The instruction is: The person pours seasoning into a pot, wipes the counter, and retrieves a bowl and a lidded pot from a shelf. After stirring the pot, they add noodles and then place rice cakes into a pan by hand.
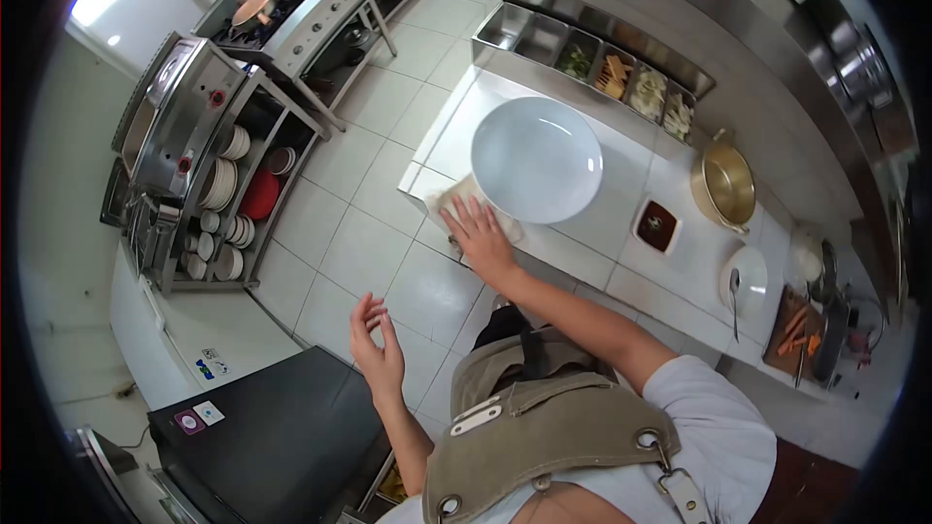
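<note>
My right hand [481, 238] lies on a beige cloth [449, 202] at the counter's front left corner, its fingers stretched and spread over the fabric. Part of the cloth is hidden under the hand and beside the rim of a large white bowl [537, 160]. That bowl stands on the white tiled counter [582, 252], just beyond my fingertips. My left hand [377, 344] hangs in the air over the floor, left of the counter, with thumb and loosely bent fingers apart and nothing in it.
Metal bins [614, 76] with cut vegetables line the counter's back. Further right are a square dish of dark sauce [656, 226], a gold-coloured pot [723, 184], a small white bowl [746, 277] with a spoon, and a cutting board [784, 335] with orange pieces. A stove [301, 24] stands far left.
</note>
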